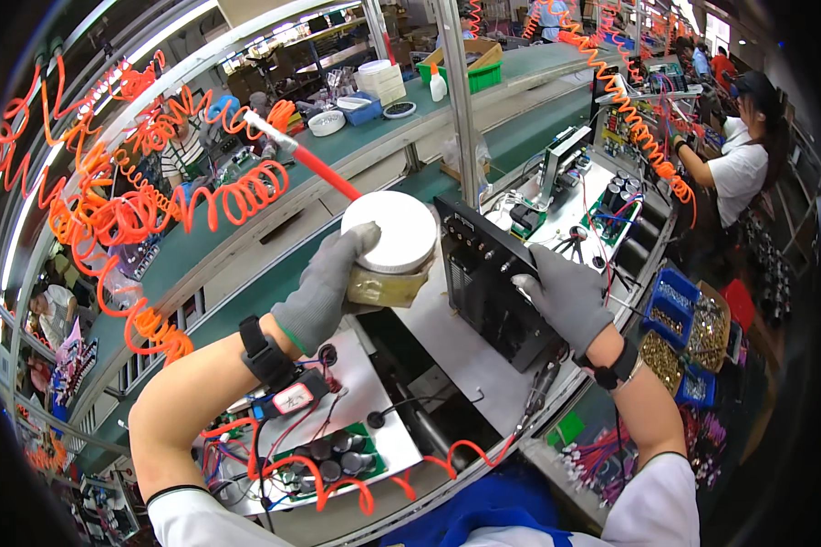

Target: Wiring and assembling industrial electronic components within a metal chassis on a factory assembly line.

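Observation:
My left hand (324, 287), in a grey glove, is closed around a round white tub (390, 230) with a ribbed rim. Its thumb lies over the flat white face. Under the tub is a yellowish, smeared block-like part (390, 286); I cannot tell if they are joined. A red stick with a white end (324, 169) juts up and left from behind the tub. My right hand (567, 296), also gloved in grey, grips the upper edge of a black panel (488, 287) with small fittings along its top. The panel stands tilted on a pale plate (442, 333).
A white plate with a circuit board and capacitors (337, 451) lies near left; another wired assembly (579, 196) is at far right. Orange coiled hoses (128, 214) hang at left. Blue bins of screws (670, 305) stand right. A co-worker (748, 150) works beyond.

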Tool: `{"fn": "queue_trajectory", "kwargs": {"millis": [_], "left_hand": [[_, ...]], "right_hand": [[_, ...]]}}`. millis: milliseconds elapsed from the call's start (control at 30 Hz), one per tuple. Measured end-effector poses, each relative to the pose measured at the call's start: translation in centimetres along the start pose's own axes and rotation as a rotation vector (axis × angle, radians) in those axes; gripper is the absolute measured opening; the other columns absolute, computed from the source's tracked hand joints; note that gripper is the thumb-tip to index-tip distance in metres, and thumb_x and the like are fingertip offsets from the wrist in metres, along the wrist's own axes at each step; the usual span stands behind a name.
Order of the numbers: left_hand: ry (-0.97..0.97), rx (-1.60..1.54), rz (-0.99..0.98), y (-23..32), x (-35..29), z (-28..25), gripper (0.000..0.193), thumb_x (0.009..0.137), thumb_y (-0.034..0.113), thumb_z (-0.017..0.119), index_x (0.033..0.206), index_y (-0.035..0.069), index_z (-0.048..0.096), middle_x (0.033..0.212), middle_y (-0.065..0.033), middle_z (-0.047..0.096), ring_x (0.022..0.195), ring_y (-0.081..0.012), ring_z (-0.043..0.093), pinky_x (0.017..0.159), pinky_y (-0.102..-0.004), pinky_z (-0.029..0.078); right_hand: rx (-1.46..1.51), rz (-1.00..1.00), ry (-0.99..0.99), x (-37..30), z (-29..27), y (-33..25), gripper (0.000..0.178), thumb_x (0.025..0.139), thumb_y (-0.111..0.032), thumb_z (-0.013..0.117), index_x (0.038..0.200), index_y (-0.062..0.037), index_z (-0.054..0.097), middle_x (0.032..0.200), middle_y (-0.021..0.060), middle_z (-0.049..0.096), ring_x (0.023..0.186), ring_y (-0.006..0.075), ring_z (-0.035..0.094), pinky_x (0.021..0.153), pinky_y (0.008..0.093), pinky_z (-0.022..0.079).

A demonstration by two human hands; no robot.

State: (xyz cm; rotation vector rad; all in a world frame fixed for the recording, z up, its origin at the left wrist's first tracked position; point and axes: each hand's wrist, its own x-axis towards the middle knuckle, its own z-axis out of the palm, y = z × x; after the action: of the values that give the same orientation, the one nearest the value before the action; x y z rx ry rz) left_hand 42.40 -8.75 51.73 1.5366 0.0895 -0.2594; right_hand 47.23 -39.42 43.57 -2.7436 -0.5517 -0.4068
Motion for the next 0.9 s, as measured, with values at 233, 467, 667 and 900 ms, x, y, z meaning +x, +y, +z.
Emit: {"fn": "queue_trajectory", "kwargs": {"millis": [233,467,667,900], "left_hand": [[0.267,-0.259,-0.128,-5.4,6.4,2.6,0.062,0.094,0.052,0.049,0.137,0.009,0.055,0.121,-0.0095,0.07,0.102,-0.0225,0.071,0.088,-0.0414,0.057],[0.51,-0.278,-0.161,-11.2,18.0,4.1,0.068,0.088,0.061,0.055,0.14,0.017,0.053,0.128,-0.0111,0.066,0.111,-0.0281,0.066,0.091,-0.0486,0.051],[0.722,-0.292,-0.131,-17.9,29.2,3.7,0.067,0.085,0.064,0.057,0.136,0.021,0.054,0.121,-0.0094,0.068,0.098,-0.0275,0.07,0.079,-0.0484,0.051],[0.71,-0.452,-0.173,-27.2,44.6,-0.6,0.063,0.089,0.056,0.058,0.132,0.01,0.059,0.12,-0.0123,0.07,0.1,-0.0272,0.071,0.082,-0.0419,0.056]], "right_hand": [[0.027,-0.044,-0.007,1.8,-0.1,4.7,0.042,0.093,-0.038,0.064,0.119,-0.0066,0.053,0.086,0.0131,0.067,0.072,0.0339,0.069,0.06,0.0462,0.053],[0.134,-0.097,0.097,3.6,-0.3,9.2,0.047,0.09,-0.03,0.069,0.126,-0.0036,0.053,0.086,0.0155,0.065,0.071,0.0352,0.066,0.061,0.0451,0.052],[0.231,-0.115,0.208,4.7,0.3,13.5,0.044,0.086,-0.023,0.073,0.121,-0.0003,0.059,0.076,0.0146,0.061,0.063,0.0339,0.062,0.057,0.044,0.047],[0.198,0.01,0.133,6.1,-0.3,15.7,0.046,0.09,-0.022,0.075,0.125,0.0046,0.063,0.117,0.0198,0.07,0.095,0.0319,0.07,0.083,0.0383,0.055]]}}
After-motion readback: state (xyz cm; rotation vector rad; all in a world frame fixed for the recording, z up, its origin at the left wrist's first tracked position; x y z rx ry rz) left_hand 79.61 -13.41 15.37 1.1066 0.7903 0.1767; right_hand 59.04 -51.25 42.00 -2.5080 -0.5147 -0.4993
